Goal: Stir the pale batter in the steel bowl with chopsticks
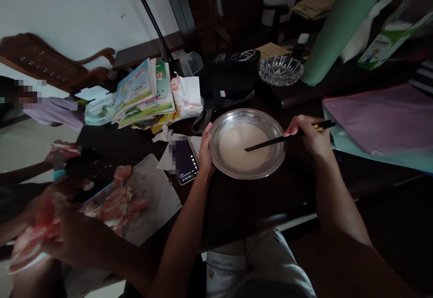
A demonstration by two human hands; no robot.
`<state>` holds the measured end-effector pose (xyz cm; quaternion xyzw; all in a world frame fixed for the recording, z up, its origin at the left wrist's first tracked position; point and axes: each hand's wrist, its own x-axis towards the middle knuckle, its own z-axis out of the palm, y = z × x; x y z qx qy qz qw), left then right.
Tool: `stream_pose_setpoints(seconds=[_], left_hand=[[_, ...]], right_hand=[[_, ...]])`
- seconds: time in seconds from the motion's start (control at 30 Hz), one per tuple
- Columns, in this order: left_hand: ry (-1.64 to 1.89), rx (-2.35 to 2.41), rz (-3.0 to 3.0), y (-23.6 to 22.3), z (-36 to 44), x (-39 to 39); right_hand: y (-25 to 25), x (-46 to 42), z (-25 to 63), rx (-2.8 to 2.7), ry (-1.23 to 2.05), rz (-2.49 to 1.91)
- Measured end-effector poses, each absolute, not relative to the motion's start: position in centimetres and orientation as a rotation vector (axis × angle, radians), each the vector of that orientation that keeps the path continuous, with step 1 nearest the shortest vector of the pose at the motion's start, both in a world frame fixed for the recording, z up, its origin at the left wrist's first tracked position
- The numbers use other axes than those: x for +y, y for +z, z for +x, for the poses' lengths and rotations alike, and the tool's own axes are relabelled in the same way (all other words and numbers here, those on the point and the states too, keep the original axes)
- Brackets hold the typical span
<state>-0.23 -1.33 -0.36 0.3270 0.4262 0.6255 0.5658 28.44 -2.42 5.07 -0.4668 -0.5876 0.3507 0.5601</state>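
A wide metal bowl (248, 175) sits on the dark table in front of me, holding a pale, milky liquid (241, 153). My left hand (205, 151) grips the bowl's left rim, fingers against its outer side. In my right hand (313, 136) is a pair of black chopsticks (267, 143) with gold marks near the top. They slant across the bowl's right rim, and their tips reach the liquid near the middle. Just left of my left hand lies a phone (185, 160), screen up.
Other people's hands (72, 228) at left hold pink-and-white pieces; more pieces (115, 203) lie on a pale sheet (152, 199). Behind are books (138, 93), a tissue pack (187, 95), a black bag (230, 77), a glass ashtray (280, 69) and a green cylinder (341, 27). A pink folder (382, 117) lies right.
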Motion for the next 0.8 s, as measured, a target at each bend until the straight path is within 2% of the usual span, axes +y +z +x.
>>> stream_pose_setpoints(seconds=[0.13,0.47,0.67,0.8], left_hand=[[1.472,1.009,0.763,-0.2,-0.2,-1.4],[1.462,1.012,0.768,-0.1,-0.1,-1.4],[1.466,1.046,0.776,0.0,0.0,-1.4],[1.459,1.037,0.803,-0.1,-0.1,-1.4]], right_hand=[[5.1,-2.6,27.7,-1.556,0.977,-1.063],[5.0,-2.3,28.7,-1.353,0.859,-1.13],[5.3,-2.7,27.7,-1.574,1.0,-1.078],[4.9,-2.4,27.2,-1.545,0.917,-1.081]])
